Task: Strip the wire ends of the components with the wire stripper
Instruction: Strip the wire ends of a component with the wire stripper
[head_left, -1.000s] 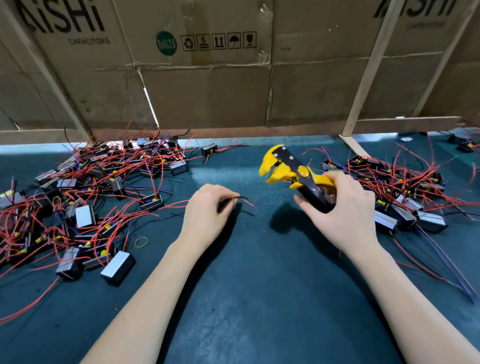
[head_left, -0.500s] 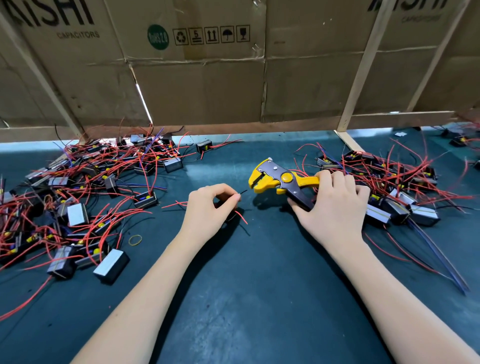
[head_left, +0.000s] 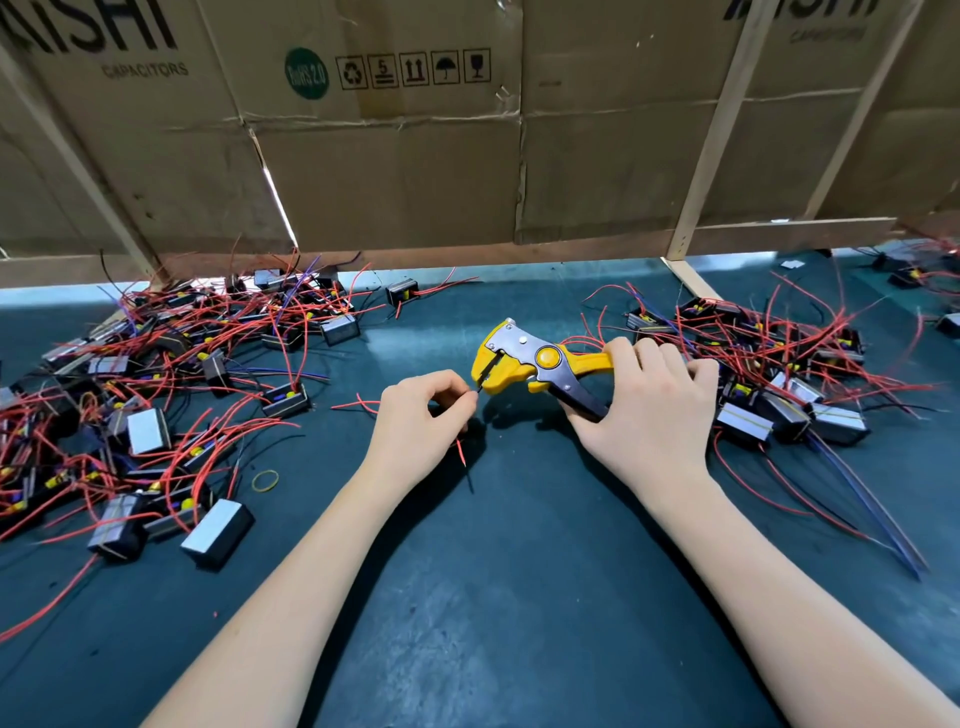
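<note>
Feeding a dark wire end (head_left: 477, 391) pinched by the left hand (head_left: 415, 431) into the wire stripper (head_left: 524, 361), gripped by the right hand (head_left: 652, 415); shallow insertion risks a missed strip.

Component under left hand (head_left: 415, 421) hidden; wire tip at wire stripper (head_left: 524, 364) jaws too small.

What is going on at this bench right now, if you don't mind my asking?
A person is stripping wire ends. The right hand grips the handles of a yellow wire stripper, while the left hand pinches a thin wire and holds its tip at the tool's open mouth. Piles of small components with red leads lie on the green mat, one on the left and one on the right.
</note>
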